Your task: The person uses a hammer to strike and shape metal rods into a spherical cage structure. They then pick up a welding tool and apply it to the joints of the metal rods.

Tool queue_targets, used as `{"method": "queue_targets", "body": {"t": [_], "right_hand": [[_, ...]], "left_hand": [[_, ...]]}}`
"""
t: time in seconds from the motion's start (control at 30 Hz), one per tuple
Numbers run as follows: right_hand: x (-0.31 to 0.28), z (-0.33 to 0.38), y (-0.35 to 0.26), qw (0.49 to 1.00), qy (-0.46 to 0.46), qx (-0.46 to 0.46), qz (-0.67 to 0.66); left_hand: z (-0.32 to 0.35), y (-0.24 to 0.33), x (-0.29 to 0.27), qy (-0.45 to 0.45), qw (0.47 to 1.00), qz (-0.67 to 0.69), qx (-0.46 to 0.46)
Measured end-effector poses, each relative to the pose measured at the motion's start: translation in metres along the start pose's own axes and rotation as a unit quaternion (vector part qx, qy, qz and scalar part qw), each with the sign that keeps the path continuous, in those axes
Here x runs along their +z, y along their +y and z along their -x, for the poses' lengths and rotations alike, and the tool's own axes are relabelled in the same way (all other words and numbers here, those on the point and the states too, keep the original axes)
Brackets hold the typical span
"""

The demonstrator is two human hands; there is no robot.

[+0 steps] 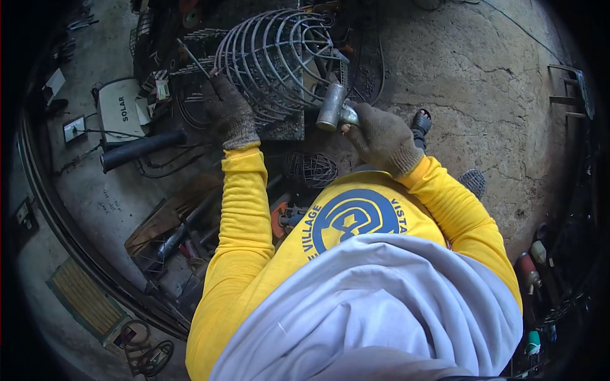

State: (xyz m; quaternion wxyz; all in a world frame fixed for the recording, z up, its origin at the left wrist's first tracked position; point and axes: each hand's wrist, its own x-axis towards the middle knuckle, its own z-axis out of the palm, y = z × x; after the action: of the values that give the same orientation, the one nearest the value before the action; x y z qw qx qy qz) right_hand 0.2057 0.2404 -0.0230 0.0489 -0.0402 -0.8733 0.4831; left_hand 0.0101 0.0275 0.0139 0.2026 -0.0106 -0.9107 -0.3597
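Clutching metal hammer — right grip (gloved) wrapped closed | left grip — curled closed around thin rod

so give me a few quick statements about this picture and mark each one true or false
1. The right grip holds a hammer. True.
2. Both grips are ungloved. False: each wears a grey-brown glove.
3. A thin rod sticks out of the left grip. True.
4. The curved-bar metal frame lies wholly to the right of the hammer. False: most of it is to the hammer's left.
5. Both of the person's sleeves are yellow. True.
6. The white box is on the person's right. False: it is on the left.
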Motion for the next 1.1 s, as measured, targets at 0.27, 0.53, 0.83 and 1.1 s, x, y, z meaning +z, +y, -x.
{"method": "queue_targets", "body": {"t": [0.27, 0.53, 0.83, 1.1], "right_hand": [[-0.009, -0.012, -0.041, 0.994, -0.046, -0.097, -0.03], [0.001, -0.032, -0.007, 0.999, 0.002, -0.024, 0.034], [-0.015, -0.008, -0.071, 0.98, -0.075, -0.186, -0.013], [-0.015, -0.012, -0.039, 0.997, 0.018, -0.071, -0.017]], "left_hand": [[0.003, 0.004, 0.002, -0.008, 0.999, 0.033, -0.017], [0.007, 0.033, 0.003, 0.008, 0.998, -0.027, 0.052], [-0.001, -0.01, 0.008, 0.019, 0.999, 0.048, -0.008], [0.003, -0.005, 0.004, -0.003, 1.0, 0.023, -0.013]]}}
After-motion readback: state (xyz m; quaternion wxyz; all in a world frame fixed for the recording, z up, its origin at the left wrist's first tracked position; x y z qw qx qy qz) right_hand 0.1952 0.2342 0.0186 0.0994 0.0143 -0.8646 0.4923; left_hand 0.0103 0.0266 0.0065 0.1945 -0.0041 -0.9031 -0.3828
